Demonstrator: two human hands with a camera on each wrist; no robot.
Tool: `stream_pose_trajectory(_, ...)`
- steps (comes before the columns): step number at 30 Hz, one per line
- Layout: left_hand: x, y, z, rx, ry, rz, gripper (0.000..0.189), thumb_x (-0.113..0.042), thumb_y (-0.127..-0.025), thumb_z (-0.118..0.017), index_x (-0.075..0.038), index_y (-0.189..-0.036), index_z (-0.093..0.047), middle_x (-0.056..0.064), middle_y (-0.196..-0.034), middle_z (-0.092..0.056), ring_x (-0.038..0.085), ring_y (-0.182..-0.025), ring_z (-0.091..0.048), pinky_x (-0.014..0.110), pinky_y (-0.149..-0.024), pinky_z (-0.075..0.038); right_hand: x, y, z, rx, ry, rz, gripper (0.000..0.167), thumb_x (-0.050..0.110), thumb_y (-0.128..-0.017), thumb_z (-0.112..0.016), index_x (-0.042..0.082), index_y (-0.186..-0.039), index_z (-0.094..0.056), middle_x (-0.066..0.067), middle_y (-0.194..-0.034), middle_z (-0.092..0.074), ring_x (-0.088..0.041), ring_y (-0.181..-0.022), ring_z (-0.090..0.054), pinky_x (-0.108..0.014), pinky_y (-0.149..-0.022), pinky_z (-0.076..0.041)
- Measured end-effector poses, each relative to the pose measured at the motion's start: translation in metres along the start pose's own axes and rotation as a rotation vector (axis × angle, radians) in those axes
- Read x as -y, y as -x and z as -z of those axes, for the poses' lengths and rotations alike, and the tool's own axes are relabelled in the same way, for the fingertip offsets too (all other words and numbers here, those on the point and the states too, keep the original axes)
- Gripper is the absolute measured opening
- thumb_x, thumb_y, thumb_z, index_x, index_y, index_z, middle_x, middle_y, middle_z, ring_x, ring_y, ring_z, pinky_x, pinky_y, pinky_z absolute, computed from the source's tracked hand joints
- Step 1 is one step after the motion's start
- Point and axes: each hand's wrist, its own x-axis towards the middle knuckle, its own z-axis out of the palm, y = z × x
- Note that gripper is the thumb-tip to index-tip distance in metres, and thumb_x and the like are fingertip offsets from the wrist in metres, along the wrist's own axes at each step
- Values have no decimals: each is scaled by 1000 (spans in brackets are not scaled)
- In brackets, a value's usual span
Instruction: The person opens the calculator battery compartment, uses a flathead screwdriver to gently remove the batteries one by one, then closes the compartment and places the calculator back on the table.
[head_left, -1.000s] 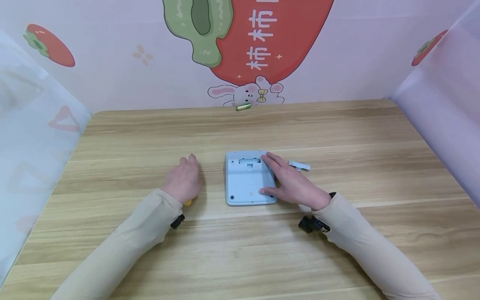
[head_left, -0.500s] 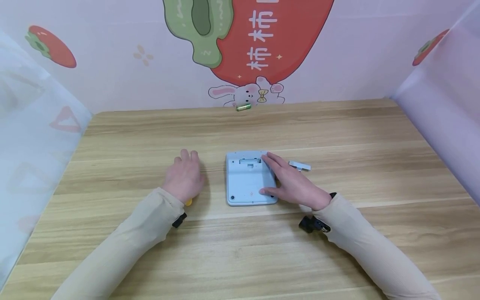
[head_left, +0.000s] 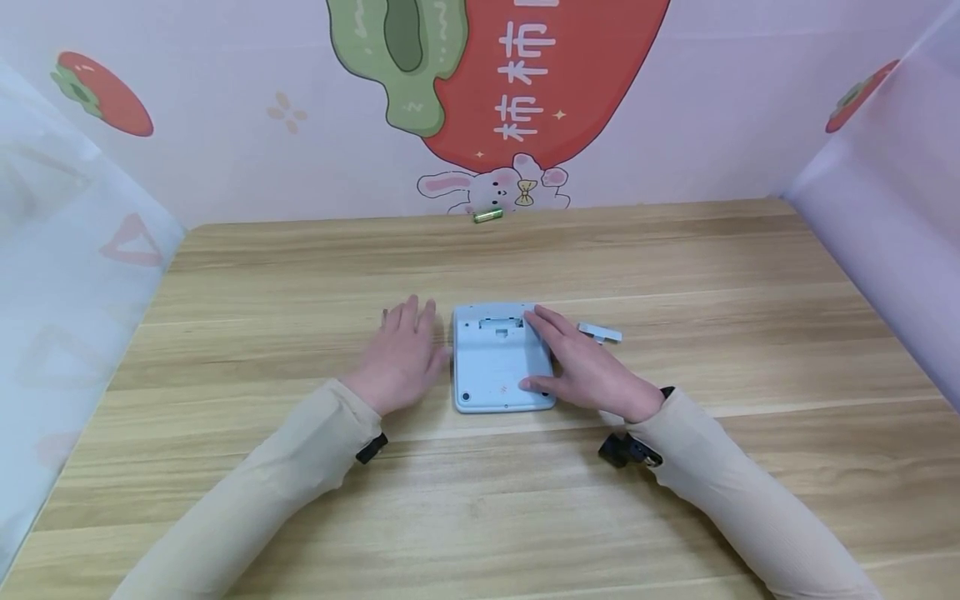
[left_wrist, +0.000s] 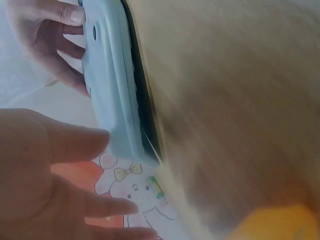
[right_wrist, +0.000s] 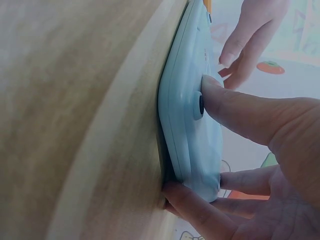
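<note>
A light blue calculator (head_left: 498,367) lies face down on the wooden table, its battery compartment (head_left: 501,323) uncovered. My right hand (head_left: 588,367) grips its right side; in the right wrist view the thumb is on the back and fingers curl round the edge. Just off the left side is my left hand (head_left: 397,358), fingers extended, its thumb close to the edge; I cannot tell whether it touches. The light blue battery cover (head_left: 600,332) lies to the right, beyond the right hand. An orange object (left_wrist: 275,225), blurred, sits under the left hand and is hidden in the head view.
A green battery (head_left: 488,215) lies at the table's back edge, by the printed backdrop (head_left: 675,125). Pale cloth walls rise on both sides of the table (head_left: 480,500). Something thin (head_left: 385,317) pokes out past the left fingers, too small to identify.
My left hand has moved right, up to the calculator's left side, its fingers straighter; it now covers the orange object seen before. The right hand and calculator have stayed put.
</note>
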Motion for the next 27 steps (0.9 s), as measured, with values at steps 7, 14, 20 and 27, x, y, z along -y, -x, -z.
stream_pose_trajectory(7,-6,-2,-4,26,73,-43,73,-39,-101,-43,3,-151,-11,27,-157,-8,40,-145,-12,49,-117,-16,0,0,0,0,-5,2,88,30,-80,-78,0,-148,-30,-21,-155,-24,-37,-137,-36,-49,-107,-37)
stream_pose_trajectory(14,-11,-2,-7,30,95,-80,77,-37,-98,-51,4,-151,-13,27,-157,-10,39,-145,-18,47,-117,-21,-1,1,0,1,-8,2,88,30,-80,-78,0,-148,-30,-20,-155,-24,-37,-138,-36,-49,-107,-36)
stream_pose_trajectory(20,-14,-3,-8,27,93,-101,79,-38,-96,-54,4,-151,-14,26,-157,-10,38,-144,-19,46,-116,-23,-2,1,0,2,-9,6,88,30,-80,-78,0,-148,-30,-21,-155,-24,-37,-137,-36,-49,-107,-37)
stream_pose_trajectory(27,-19,-7,-10,56,128,-110,85,-41,-94,-58,2,-152,-12,24,-158,-8,39,-142,-25,47,-113,-30,-2,1,0,-6,-6,23,88,30,-80,-78,0,-148,-30,-22,-155,-25,-37,-136,-37,-50,-106,-38)
